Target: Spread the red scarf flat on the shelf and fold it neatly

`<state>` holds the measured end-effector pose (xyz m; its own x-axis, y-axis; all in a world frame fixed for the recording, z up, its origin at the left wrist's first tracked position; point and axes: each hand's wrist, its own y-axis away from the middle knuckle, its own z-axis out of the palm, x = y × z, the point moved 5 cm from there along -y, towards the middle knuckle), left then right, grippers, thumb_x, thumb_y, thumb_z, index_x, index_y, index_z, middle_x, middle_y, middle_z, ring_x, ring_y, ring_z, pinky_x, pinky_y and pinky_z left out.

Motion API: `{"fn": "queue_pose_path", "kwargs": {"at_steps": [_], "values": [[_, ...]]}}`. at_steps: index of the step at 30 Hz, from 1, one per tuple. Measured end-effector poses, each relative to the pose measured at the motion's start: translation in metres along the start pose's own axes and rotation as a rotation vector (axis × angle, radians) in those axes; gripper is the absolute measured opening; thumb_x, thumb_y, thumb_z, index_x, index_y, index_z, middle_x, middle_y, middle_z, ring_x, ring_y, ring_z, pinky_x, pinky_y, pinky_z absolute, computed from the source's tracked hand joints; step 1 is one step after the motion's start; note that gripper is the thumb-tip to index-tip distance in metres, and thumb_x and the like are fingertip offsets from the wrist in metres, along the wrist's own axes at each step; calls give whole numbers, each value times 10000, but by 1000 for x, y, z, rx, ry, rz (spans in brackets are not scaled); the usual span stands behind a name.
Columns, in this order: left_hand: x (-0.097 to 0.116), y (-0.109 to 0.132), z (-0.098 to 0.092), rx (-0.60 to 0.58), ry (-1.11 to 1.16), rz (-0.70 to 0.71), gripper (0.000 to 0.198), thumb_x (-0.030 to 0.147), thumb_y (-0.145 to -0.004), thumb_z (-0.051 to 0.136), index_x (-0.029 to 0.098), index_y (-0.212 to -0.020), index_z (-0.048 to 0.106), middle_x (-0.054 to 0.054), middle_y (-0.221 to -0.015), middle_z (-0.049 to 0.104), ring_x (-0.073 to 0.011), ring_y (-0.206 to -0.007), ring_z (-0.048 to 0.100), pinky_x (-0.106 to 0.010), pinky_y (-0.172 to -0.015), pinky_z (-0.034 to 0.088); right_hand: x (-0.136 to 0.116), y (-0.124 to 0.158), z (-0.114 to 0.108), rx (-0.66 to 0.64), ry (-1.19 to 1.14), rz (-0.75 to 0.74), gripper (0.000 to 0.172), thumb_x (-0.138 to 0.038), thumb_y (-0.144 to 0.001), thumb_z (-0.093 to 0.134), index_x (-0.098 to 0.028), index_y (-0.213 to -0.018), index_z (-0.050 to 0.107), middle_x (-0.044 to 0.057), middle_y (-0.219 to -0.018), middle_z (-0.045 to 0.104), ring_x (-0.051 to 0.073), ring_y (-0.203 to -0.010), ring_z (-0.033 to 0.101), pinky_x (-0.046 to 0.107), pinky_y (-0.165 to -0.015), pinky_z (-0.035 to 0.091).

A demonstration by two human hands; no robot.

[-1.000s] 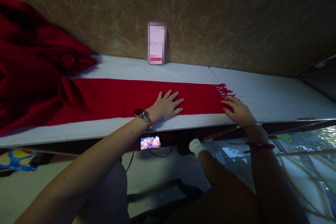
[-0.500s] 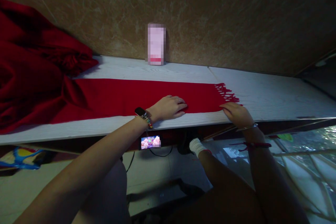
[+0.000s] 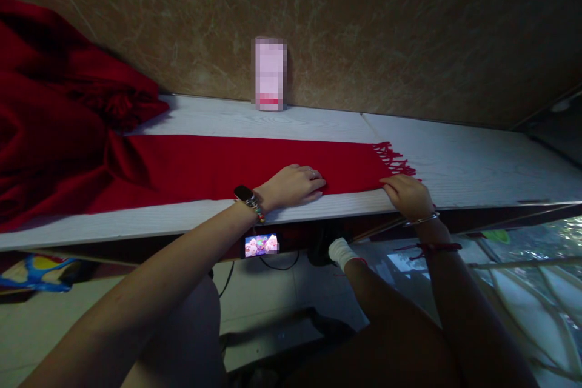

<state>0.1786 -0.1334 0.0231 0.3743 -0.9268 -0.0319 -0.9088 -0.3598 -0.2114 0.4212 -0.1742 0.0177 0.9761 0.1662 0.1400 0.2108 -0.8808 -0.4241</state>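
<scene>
A long red scarf (image 3: 245,163) lies folded flat along a white wood-grain tabletop (image 3: 473,163), its fringed end toward the right. My left hand (image 3: 297,185), with a watch and beaded bracelet at the wrist, rests palm down on the scarf, fingers laid out over its lower edge. At the near corner beside the fringe, my right hand (image 3: 406,196) pinches the scarf's edge between thumb and fingers. Toward the left, the scarf runs into a bunched heap of red cloth (image 3: 54,109).
A pale pink upright object (image 3: 270,74), blurred out, stands against the brown marbled wall (image 3: 364,30). Below the table edge are a lit phone screen (image 3: 261,245), a cable and a blue-edged bag (image 3: 45,271). My white-socked foot (image 3: 341,253) shows beneath.
My right wrist has shifted slightly to the left, its fingers staying at the scarf's corner. My left hand remains on the scarf almost unmoved.
</scene>
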Motion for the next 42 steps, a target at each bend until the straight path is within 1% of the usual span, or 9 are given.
{"fn": "queue_pose_path", "kwargs": {"at_steps": [6, 9, 14, 19, 24, 28, 33, 37, 42], "values": [[0, -2, 3, 31, -21, 9, 314, 316, -930, 392, 170, -1112, 603, -70, -1116, 654, -193, -997, 599, -313, -794, 461, 3, 0, 0, 136, 37, -46, 186, -192, -773, 485, -203, -666, 636, 53, -673, 670, 200, -663, 600, 311, -642, 452], [-1, -1, 3, 41, -28, 12, 306, 305, -927, 396, 173, -1105, 607, -71, -1107, 658, -193, -987, 603, -311, -779, 461, 2, 0, 1, 165, 30, -76, 161, -153, -745, 488, -204, -649, 606, 52, -643, 644, 203, -646, 585, 311, -617, 445], [-1, -1, 3, 16, -41, 32, 320, 287, -933, 373, 164, -1112, 607, -81, -1128, 649, -198, -1002, 600, -315, -782, 464, 0, 2, 0, 163, -24, -109, 206, -100, -746, 449, -217, -682, 607, 53, -704, 650, 209, -716, 589, 327, -674, 457], [0, -1, 3, -2, -37, 32, 321, 274, -933, 369, 158, -1114, 608, -82, -1139, 643, -198, -1015, 592, -318, -800, 464, -2, 7, -3, 169, -65, -157, 231, -110, -776, 439, -204, -690, 631, 55, -710, 646, 198, -698, 584, 320, -667, 472], [1, 0, 4, 4, -21, 24, 322, 294, -931, 385, 165, -1124, 608, -80, -1151, 638, -200, -1027, 585, -321, -809, 459, -4, 7, -4, 171, -52, -172, 233, -131, -802, 445, -187, -764, 668, 62, -744, 656, 197, -716, 591, 318, -686, 483], [1, -1, 4, 11, -7, 43, 341, 303, -937, 371, 174, -1171, 584, -84, -1202, 613, -204, -1075, 562, -333, -831, 442, -8, 5, -4, 172, -44, -188, 230, -149, -812, 459, -171, -835, 687, 76, -777, 663, 209, -751, 593, 331, -714, 483], [0, -1, 6, -4, 22, 31, 365, 313, -944, 350, 181, -1218, 552, -89, -1247, 585, -204, -1120, 536, -344, -857, 428, -17, 0, -2, 147, -9, -215, 233, -138, -807, 469, -165, -854, 696, 90, -835, 679, 212, -784, 595, 333, -700, 461], [-1, -2, 8, -19, 36, 17, 370, 324, -943, 357, 180, -1223, 551, -90, -1263, 575, -206, -1136, 527, -351, -878, 422, -23, -3, -1, 116, 17, -226, 235, -121, -806, 468, -172, -826, 697, 76, -808, 688, 202, -771, 597, 322, -686, 436], [-1, -2, 7, -50, 47, -3, 373, 318, -940, 361, 179, -1232, 548, -92, -1273, 568, -217, -1142, 525, -368, -896, 420, -25, -5, -2, 121, 45, -210, 217, -108, -784, 476, -177, -758, 680, 61, -708, 666, 195, -692, 574, 316, -654, 411]]}}
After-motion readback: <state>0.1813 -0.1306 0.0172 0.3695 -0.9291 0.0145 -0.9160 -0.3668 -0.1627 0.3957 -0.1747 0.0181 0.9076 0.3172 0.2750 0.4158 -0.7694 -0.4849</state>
